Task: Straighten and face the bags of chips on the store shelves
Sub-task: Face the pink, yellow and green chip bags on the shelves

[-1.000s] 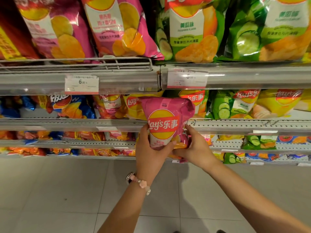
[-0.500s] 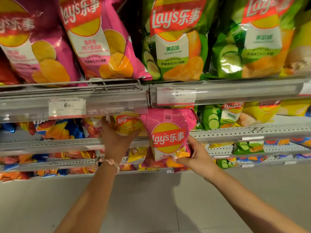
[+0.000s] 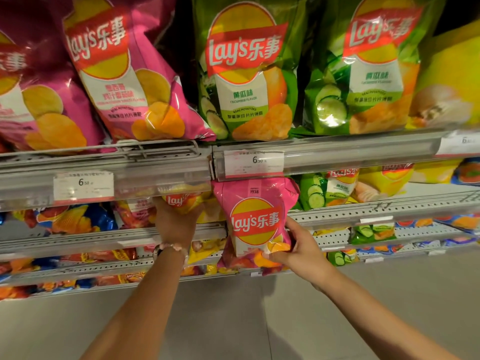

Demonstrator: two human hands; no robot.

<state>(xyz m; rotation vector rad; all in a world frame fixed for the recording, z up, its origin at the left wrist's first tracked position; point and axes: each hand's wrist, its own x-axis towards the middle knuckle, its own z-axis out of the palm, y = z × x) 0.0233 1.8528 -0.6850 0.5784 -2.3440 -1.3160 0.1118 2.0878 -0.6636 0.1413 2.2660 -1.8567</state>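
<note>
A small pink Lay's bag [image 3: 255,216] stands upright in front of the second shelf, logo facing me. My right hand [image 3: 298,245] grips its lower right corner. My left hand [image 3: 175,223], with a beaded bracelet at the wrist, reaches under the top shelf rail and rests on a yellow Lay's bag [image 3: 185,201] lying on the second shelf; its fingertips are hidden behind the rail. Whether the left hand grips that bag is unclear.
Large pink bags [image 3: 124,74] and green cucumber bags [image 3: 249,74] stand on the top shelf above price tags [image 3: 83,184]. Small green bags [image 3: 327,188] sit right of the pink bag. Lower shelves [image 3: 389,211] hold mixed bags. Grey tiled floor lies below.
My left hand left the pink bag and moved up and left to the yellow bag on the second shelf. The pink bag rose toward the shelf rail, held by my right hand alone.
</note>
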